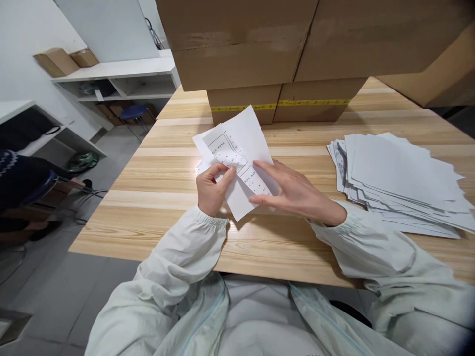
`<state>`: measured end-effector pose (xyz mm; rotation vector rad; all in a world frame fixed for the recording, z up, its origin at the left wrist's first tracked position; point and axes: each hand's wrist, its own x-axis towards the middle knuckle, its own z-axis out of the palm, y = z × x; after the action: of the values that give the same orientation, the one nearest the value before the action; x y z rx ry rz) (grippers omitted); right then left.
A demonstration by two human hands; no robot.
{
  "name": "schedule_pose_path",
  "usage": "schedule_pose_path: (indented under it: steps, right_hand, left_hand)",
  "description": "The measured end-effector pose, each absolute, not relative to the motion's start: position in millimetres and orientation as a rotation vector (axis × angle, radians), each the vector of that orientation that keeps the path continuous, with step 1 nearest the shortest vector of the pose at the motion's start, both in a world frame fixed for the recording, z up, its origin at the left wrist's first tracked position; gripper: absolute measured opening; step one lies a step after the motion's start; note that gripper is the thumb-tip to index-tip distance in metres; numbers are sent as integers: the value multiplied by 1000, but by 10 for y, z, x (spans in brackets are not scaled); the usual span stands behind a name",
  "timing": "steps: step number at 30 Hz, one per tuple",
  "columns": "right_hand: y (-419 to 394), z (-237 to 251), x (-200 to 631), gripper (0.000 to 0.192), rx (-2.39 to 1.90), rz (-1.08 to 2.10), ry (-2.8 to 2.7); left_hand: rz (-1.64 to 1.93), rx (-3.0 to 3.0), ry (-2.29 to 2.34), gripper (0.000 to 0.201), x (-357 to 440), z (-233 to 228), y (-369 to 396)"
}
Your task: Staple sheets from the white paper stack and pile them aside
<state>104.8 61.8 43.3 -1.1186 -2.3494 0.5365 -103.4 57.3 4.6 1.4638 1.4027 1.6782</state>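
Observation:
A white printed sheet of paper [241, 143] is partly folded over and lifted off the wooden table [156, 198] in front of me. My left hand [211, 190] pinches its lower left fold between thumb and fingers. My right hand [293, 190] lies flat with fingers spread, pressing on the right part of the sheet. Printed table lines show on the folded face. Both arms wear pale, light-green sleeves.
A fanned stack of white papers [401, 183] lies on the table to the right. Large cardboard boxes [282, 64] stand at the table's far side. White shelves [122, 79] and a blue stool [134, 111] stand at the left, where another person's dark sleeve [18, 178] shows.

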Motion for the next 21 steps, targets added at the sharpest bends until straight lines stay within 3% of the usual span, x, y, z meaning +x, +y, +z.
schedule_pose_path:
  steps: [2, 4, 9, 11, 13, 17, 21]
  right_hand:
    - [607, 363, 1004, 49, -1163, 542, -2217]
    - [597, 320, 965, 43, -1211, 585, -2126]
    - [544, 302, 932, 82, -1228, 569, -2284]
    - [536, 274, 926, 73, -1264, 477, -2298]
    - [555, 225, 921, 54, -1274, 394, -2252]
    - [645, 137, 922, 23, -1245, 441, -2078]
    - [692, 112, 929, 42, -1199, 677, -1834]
  left_hand:
    - [1691, 1504, 1412, 33, -1027, 49, 572]
    - [1714, 1524, 1415, 32, -1025, 47, 575]
    - [1702, 1549, 1436, 33, -1022, 49, 579]
    - [1705, 1568, 1440, 33, -1018, 47, 578]
    - [1705, 1585, 1448, 33, -1014, 40, 575]
    - [1719, 1610, 1431, 32, -1013, 27, 566]
    - [1919, 1490, 1284, 55, -1024, 9, 578]
